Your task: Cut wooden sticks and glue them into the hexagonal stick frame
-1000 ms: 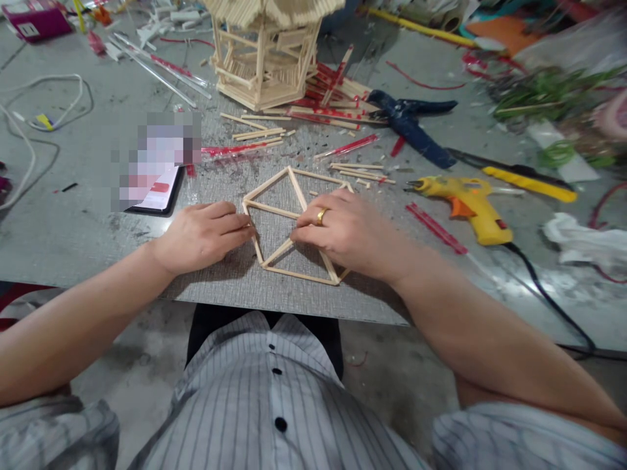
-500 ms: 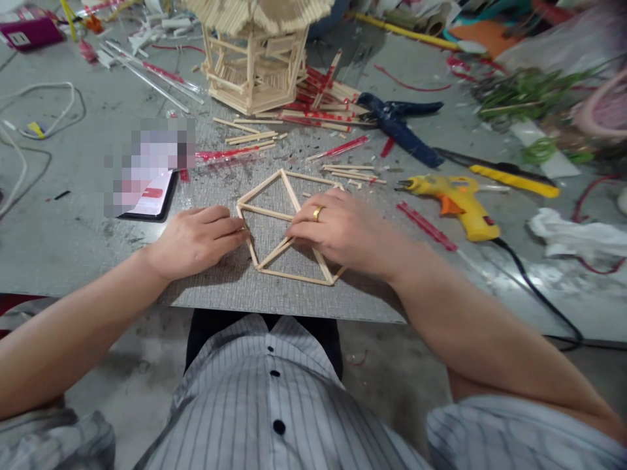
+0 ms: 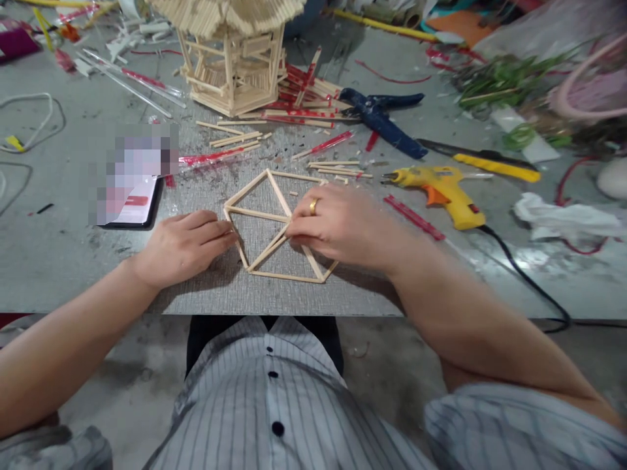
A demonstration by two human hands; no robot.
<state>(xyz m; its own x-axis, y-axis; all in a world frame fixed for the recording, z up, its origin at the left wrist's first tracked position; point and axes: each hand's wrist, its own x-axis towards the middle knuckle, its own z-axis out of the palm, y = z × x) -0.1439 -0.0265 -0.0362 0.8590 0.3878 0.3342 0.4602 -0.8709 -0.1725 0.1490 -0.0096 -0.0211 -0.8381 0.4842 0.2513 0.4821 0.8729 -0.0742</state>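
Observation:
A hexagonal frame of thin wooden sticks (image 3: 287, 279), with sticks running to its middle, lies flat near the table's front edge. My left hand (image 3: 189, 249) pinches the left side of this frame, fingers pressed together. Over the frame's right half is my right hand (image 3: 337, 225), a gold ring on one finger. Its fingertips are closed at the centre, on the inner end of a slanting stick (image 3: 269, 251). The hand covers the frame's right corner and part of the spokes.
Behind the frame stands a wooden stick pavilion (image 3: 230, 72) beside red-wrapped sticks. Blue cutting pliers (image 3: 385, 117), a yellow glue gun (image 3: 441, 189) with black cord and a yellow utility knife (image 3: 494, 168) lie to the right. A phone (image 3: 134, 202) lies left.
The whole scene has shifted slightly left in view as the camera turned. Both hands stay at the frame; the right fingertips have moved slightly at its centre.

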